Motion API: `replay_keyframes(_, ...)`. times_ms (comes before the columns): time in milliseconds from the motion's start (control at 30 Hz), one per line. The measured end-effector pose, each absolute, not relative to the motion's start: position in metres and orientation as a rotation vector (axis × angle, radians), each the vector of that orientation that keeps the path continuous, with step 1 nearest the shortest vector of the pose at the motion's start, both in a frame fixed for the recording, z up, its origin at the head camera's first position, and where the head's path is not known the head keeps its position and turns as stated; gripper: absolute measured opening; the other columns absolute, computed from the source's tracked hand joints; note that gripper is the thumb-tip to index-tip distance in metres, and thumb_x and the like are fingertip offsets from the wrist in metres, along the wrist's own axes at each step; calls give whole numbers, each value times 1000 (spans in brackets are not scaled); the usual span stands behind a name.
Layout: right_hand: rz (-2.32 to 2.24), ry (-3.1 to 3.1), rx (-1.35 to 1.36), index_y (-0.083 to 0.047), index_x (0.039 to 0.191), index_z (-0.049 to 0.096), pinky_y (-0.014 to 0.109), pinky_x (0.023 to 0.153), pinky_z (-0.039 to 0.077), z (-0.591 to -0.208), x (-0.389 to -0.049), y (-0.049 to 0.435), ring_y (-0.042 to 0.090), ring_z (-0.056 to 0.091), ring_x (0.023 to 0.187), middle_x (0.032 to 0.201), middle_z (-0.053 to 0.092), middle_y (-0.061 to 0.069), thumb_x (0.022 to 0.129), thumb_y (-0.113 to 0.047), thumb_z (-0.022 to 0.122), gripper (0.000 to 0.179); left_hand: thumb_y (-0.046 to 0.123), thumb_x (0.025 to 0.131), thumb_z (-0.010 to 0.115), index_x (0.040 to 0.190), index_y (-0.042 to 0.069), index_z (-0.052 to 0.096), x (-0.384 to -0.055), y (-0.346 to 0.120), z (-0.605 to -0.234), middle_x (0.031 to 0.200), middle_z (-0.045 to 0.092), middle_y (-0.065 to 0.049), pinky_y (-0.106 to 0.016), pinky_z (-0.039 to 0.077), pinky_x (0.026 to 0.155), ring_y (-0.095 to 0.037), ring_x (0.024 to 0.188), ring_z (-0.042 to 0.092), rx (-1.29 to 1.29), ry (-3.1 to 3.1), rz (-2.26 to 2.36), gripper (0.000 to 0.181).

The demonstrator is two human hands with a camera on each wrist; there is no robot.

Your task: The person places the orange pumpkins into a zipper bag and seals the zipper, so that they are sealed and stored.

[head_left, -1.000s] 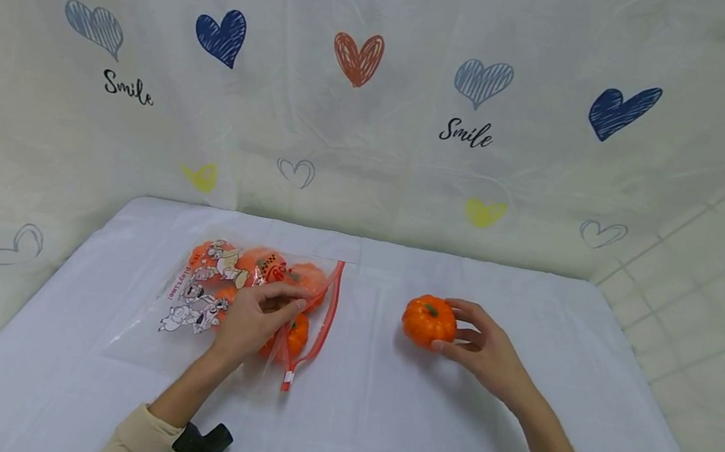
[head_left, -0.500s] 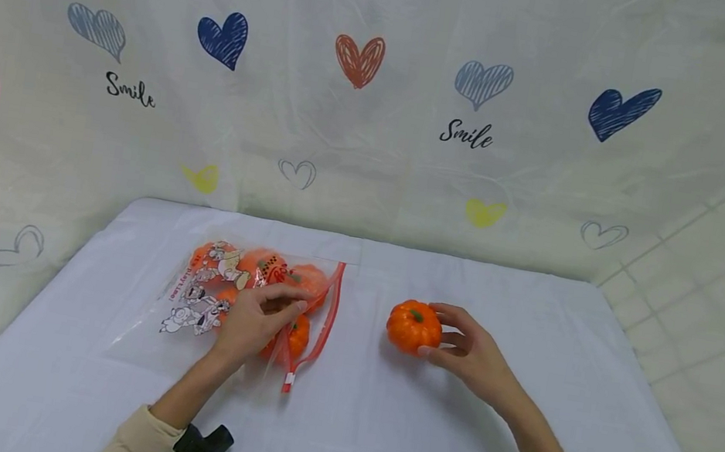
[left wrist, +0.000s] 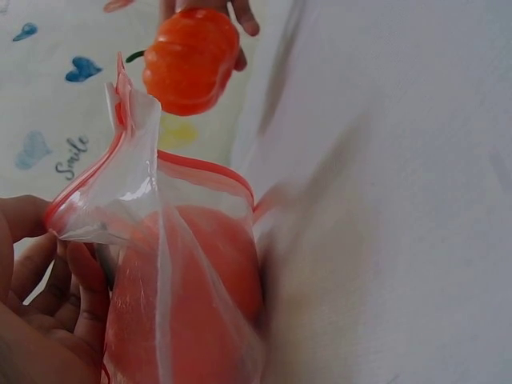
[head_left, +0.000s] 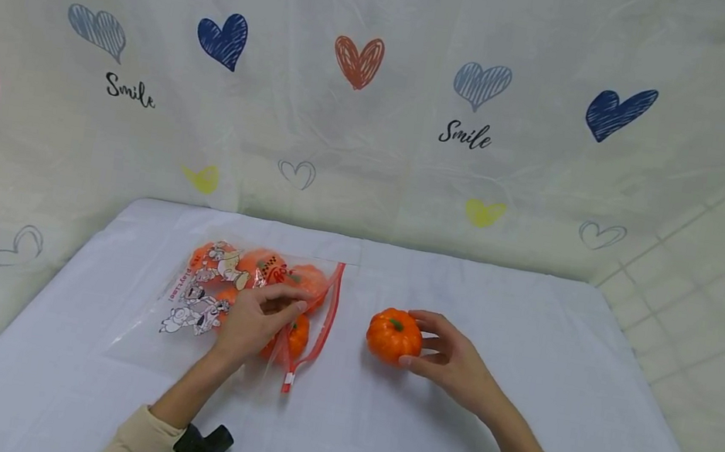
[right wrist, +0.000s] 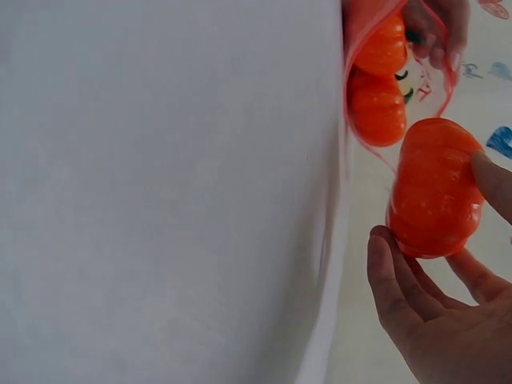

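Observation:
My right hand grips a small orange toy pumpkin with a green stem, just above the table and right of the bag. In the right wrist view, the thumb and fingers curl round that pumpkin. My left hand pinches the red zip edge of a clear printed zip bag. The bag's mouth gapes toward the right, as the red rim shows in the left wrist view. Several orange pumpkins lie inside the bag.
A white cloth covers the table. Behind it hangs a pale curtain printed with hearts and "Smile". Black wrist-camera mounts sit on both wrists near the beige sleeves.
My right hand has carried the pumpkin left and slightly nearer to me, toward the bag's mouth. The left hand and the bag have stayed in place.

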State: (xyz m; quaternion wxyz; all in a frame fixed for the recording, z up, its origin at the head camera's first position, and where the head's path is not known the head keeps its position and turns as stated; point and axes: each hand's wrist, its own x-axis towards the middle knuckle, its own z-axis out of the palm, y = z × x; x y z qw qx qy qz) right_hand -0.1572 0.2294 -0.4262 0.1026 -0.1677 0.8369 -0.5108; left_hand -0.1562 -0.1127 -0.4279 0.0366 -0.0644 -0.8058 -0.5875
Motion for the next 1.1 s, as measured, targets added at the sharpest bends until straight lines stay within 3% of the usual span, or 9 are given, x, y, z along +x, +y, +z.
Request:
replay_keyframes(567,-1482,2425,-548,-18,148,53,32,95,60,-427,-152,208,31,65,123,145,60,14,91,-28,82,65,25,97,75,117,19,79,-156,-113,-429,114,77,-5,-16,55,88,-20,103,67,-187,-2486,-1797,21)
replay_keyframes(1100,-1460,2390,-572,-18,147,53,33,96,60,-426,-154,193,31,64,123,145,59,13,92,-27,81,63,26,97,75,116,20,80,-157,-113,-428,110,76,-4,-18,55,86,-20,100,65,-173,-2501,-1795,21)
